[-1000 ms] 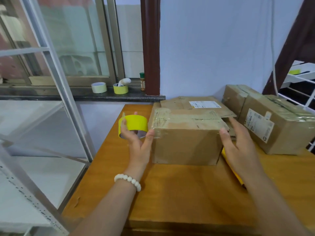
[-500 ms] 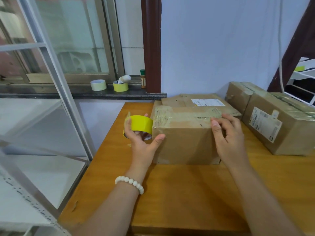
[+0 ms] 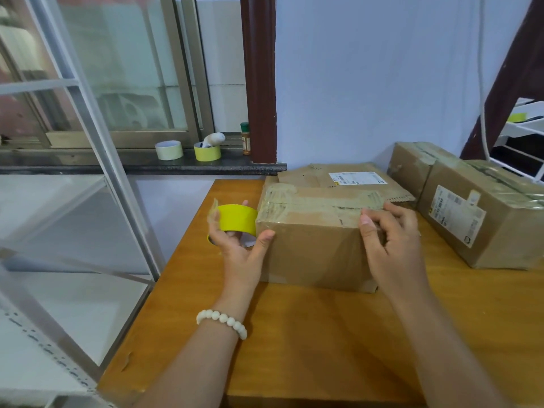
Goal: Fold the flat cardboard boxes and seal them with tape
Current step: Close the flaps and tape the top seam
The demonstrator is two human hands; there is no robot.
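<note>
Head view: we find left hand (image 3: 241, 254) grip curled round tape roll (image 3: 237, 220), right hand (image 3: 394, 240) grip pinching box (image 3: 312, 254) edge.

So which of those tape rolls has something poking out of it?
The yellow roll on the window ledge: a white object sticks out of it. The paler roll beside it holds nothing; the third roll is in the left hand.

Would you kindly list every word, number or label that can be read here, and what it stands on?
No text reads clearly enough to quote.
White shipping label on the flat cardboard: print and barcode too small to read.
White label on the right-hand box: blurred.
Small bottle on the sill: label blurred.
</note>
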